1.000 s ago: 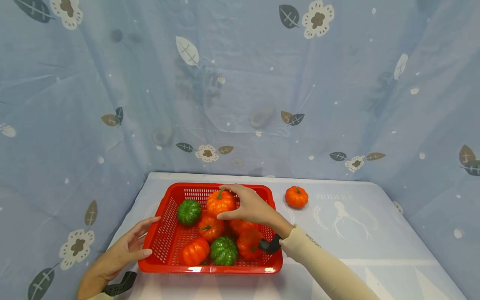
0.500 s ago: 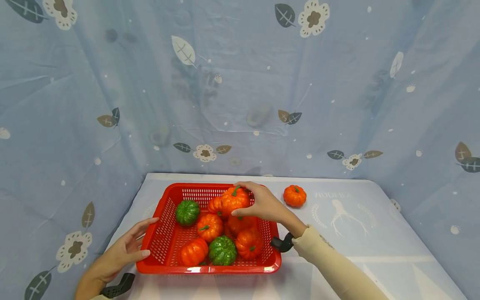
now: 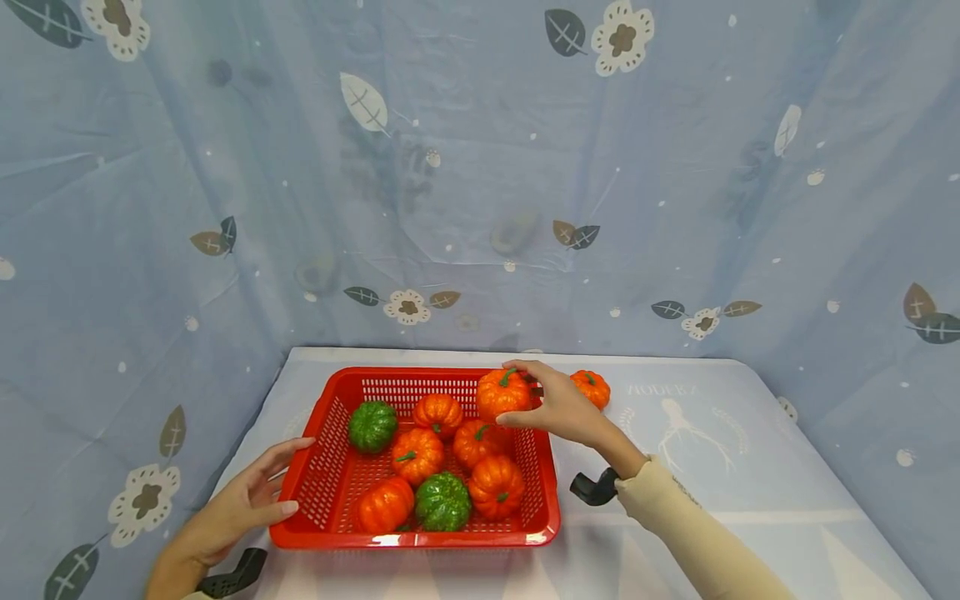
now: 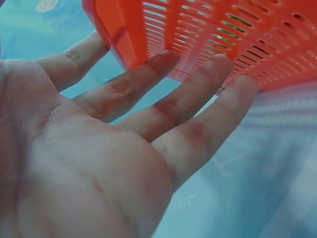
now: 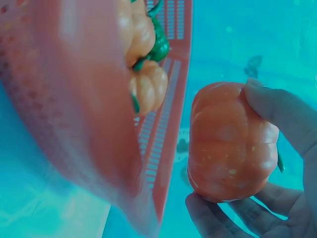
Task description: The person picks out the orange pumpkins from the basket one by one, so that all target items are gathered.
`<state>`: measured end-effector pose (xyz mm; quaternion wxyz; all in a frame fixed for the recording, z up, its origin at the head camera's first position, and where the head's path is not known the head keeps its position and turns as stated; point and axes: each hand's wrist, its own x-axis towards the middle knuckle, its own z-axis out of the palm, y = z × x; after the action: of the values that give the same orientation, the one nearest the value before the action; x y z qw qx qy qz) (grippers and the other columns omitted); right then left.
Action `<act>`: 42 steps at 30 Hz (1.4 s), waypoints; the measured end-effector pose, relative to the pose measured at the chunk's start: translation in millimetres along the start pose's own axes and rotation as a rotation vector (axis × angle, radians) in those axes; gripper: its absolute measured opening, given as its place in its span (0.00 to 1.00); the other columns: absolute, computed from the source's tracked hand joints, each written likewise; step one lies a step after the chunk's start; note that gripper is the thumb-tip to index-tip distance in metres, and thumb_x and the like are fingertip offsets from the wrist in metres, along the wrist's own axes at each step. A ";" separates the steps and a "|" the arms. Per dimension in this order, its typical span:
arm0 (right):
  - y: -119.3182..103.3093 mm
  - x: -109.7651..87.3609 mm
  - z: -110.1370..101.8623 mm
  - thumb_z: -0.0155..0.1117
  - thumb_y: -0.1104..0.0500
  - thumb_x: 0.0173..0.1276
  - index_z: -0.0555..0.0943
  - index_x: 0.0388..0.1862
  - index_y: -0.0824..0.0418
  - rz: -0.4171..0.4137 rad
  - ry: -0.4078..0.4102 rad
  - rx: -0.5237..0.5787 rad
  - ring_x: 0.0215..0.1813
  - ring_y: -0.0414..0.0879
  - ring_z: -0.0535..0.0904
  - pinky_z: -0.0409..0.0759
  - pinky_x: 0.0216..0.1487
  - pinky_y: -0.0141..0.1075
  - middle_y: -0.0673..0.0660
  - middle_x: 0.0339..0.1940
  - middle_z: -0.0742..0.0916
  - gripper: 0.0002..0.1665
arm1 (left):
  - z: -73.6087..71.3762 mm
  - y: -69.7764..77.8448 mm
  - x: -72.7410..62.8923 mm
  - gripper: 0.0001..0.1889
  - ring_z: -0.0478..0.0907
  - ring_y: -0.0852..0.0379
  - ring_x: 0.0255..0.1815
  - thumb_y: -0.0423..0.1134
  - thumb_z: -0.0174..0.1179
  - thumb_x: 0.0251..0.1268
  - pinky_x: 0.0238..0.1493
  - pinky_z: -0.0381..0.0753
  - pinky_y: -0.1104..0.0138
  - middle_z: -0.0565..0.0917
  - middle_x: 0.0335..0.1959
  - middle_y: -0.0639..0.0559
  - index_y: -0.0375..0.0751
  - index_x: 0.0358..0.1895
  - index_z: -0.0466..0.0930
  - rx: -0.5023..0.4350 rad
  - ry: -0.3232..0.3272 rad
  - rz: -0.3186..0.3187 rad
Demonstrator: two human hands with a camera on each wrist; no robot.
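Note:
My right hand (image 3: 558,408) grips a small orange pumpkin (image 3: 502,394) and holds it above the far right corner of a red slotted basket (image 3: 315,467). In the right wrist view the same pumpkin (image 5: 229,141) sits between my thumb and fingers, with the basket wall (image 5: 74,129) to the left. Inside the basket lie several orange pumpkins (image 3: 417,456) and two green ones (image 3: 372,426). My left hand (image 3: 243,504) rests with straight fingers (image 4: 198,99) against the basket's left outer wall (image 4: 208,34). Another orange pumpkin (image 3: 592,388) sits on the table behind my right hand.
The table (image 3: 750,492) wears a pale blue cloth with a printed deer-like figure to the right of the basket. A blue curtain with leaves and flowers (image 3: 480,167) closes in the back and both sides.
My right hand has lifted one orange pumpkin out of the basket's middle and carried it right, to the basket's far right corner. The left hand has stayed on the basket's side.

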<state>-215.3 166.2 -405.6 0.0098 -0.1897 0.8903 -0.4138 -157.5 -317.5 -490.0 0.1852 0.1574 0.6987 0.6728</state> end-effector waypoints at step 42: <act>136.0 -79.8 -69.0 0.80 0.42 0.59 0.69 0.77 0.53 0.274 0.195 0.082 0.67 0.68 0.75 0.79 0.63 0.56 0.64 0.73 0.72 0.50 | 0.8 6.4 -0.6 0.41 0.74 0.57 0.66 0.24 0.58 0.70 0.56 0.83 0.52 0.57 0.75 0.52 0.44 0.82 0.50 -0.013 -0.016 -0.022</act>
<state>-198.1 324.0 -472.2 -0.0126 -0.0247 0.8871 -0.4608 -156.8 -316.8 -483.6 0.1990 0.1539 0.6946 0.6740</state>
